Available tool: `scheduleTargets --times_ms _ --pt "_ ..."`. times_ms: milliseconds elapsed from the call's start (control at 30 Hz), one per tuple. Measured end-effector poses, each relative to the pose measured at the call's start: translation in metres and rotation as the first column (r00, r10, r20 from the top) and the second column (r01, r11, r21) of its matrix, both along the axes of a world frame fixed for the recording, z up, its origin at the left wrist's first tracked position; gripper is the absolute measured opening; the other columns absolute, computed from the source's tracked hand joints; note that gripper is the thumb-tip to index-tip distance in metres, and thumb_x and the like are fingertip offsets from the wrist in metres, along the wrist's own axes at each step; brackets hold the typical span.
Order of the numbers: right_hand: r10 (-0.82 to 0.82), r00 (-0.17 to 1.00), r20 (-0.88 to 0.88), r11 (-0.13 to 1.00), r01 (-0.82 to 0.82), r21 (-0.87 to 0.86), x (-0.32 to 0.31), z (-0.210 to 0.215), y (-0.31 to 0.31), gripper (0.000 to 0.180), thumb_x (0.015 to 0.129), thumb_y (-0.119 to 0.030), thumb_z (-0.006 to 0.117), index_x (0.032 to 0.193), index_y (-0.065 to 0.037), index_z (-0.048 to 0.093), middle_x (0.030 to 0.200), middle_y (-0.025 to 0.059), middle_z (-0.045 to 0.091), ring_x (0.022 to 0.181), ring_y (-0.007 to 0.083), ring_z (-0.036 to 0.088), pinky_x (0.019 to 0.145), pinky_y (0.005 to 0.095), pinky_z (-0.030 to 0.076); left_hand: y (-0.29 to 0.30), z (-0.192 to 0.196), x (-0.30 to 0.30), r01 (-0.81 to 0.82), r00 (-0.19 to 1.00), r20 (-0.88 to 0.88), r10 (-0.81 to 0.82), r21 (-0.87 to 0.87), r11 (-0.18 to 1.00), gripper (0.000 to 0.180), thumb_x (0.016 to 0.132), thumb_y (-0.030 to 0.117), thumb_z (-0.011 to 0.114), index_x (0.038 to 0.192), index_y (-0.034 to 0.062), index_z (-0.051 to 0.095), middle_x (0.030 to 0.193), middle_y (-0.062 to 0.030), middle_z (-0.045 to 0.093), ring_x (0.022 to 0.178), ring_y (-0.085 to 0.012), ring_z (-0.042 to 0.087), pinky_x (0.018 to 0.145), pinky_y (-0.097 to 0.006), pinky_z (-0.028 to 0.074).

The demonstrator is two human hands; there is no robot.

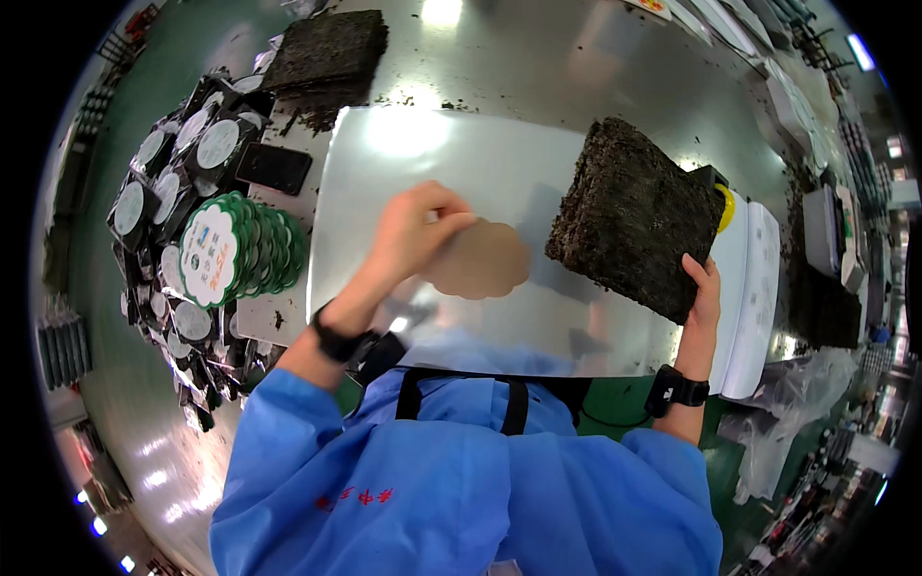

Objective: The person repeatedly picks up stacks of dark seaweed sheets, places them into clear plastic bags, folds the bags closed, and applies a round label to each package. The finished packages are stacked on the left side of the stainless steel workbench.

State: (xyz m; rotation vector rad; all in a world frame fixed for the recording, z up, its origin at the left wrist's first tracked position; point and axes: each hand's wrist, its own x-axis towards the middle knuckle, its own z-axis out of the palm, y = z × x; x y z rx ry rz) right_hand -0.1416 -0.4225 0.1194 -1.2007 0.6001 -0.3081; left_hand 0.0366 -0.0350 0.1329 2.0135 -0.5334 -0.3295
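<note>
My left hand (415, 228) pinches the edge of a brown, scalloped cardboard piece (488, 261) between thumb and fingers. The piece is over a pale, shiny flat sheet (357, 206) on the worktop in front of me. To the right, my right hand (705, 290) grips the near right corner of a thick stack of dried seaweed sheets (634, 219). That stack is dark, square and tilted, and it hides most of the right fingers. Left of the shiny sheet stands a pile of scalloped green-and-white cards (240, 252).
A black phone (275, 169) lies behind the cards. Black packages with round pale labels (163, 197) are heaped at the left. Another seaweed stack (328, 53) sits at the far left. A yellow round object (727, 208) and white plastic sheeting (754, 298) lie at the right.
</note>
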Motion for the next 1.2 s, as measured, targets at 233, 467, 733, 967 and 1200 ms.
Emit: scheduleTargets --times_ms 233,467,733,967,1200 --pt "-0.022 0.999 -0.049 1.000 0.022 0.015 -0.019 -0.012 0.003 0.050 0.079 -0.003 0.070 0.126 0.002 0.054 0.114 0.0124 0.065 0.097 0.0241 0.066 0.084 0.0351 0.054 -0.086 -0.112 0.020 0.013 0.967 0.248 -0.066 0.207 0.978 0.012 0.077 0.022 0.076 0.078 0.0111 0.073 0.083 -0.0024 0.065 0.089 -0.0224 0.059 0.080 -0.036 0.043" --pt "0.055 0.986 -0.155 0.996 -0.044 0.072 -0.021 -0.048 0.034 0.052 0.078 -0.003 0.070 0.126 0.002 0.052 0.111 0.0127 0.065 0.093 0.0236 0.067 0.082 0.0348 0.055 -0.088 -0.119 0.015 -0.111 0.812 0.582 0.049 0.072 0.991 0.033 0.080 0.020 0.073 0.110 0.0115 0.065 0.115 -0.0074 0.062 0.107 -0.0288 0.056 0.096 -0.044 0.038" --pt "0.168 0.970 -0.176 0.982 -0.150 0.112 0.016 -0.055 0.101 0.071 0.071 -0.004 0.080 0.131 0.006 0.043 0.109 0.0183 0.064 0.095 0.0252 0.066 0.081 0.0361 0.056 -0.007 -0.080 -0.001 -0.175 0.914 -0.403 -0.042 -0.486 0.856 0.058 0.100 0.022 0.052 0.151 0.0033 0.029 0.155 -0.0149 0.031 0.146 -0.0258 0.024 0.118 -0.038 0.019" --pt "0.146 0.949 -0.278 0.838 -0.269 -0.476 0.039 -0.065 0.135 0.052 0.081 -0.024 0.077 0.117 0.005 0.053 0.106 0.0138 0.065 0.099 0.0234 0.064 0.086 0.0352 0.051 -0.025 -0.087 -0.010 -0.195 0.897 -0.441 -0.026 -0.447 0.873 0.071 0.095 0.004 0.057 0.155 0.0066 0.018 0.146 -0.0131 0.040 0.126 -0.0174 0.045 0.106 -0.030 0.037" --pt "-0.145 0.758 -0.636 0.330 -0.569 -0.753 0.068 -0.067 0.136 0.071 0.087 -0.066 0.053 0.094 0.005 0.060 0.095 0.0211 0.062 0.086 0.0409 0.062 0.077 0.0479 0.050 -0.033 -0.101 -0.011 -0.214 0.958 -0.247 0.148 -0.266 0.940 0.066 0.095 0.008 0.057 0.152 0.0037 0.023 0.143 -0.0168 0.045 0.126 -0.0238 0.048 0.104 -0.034 0.039"
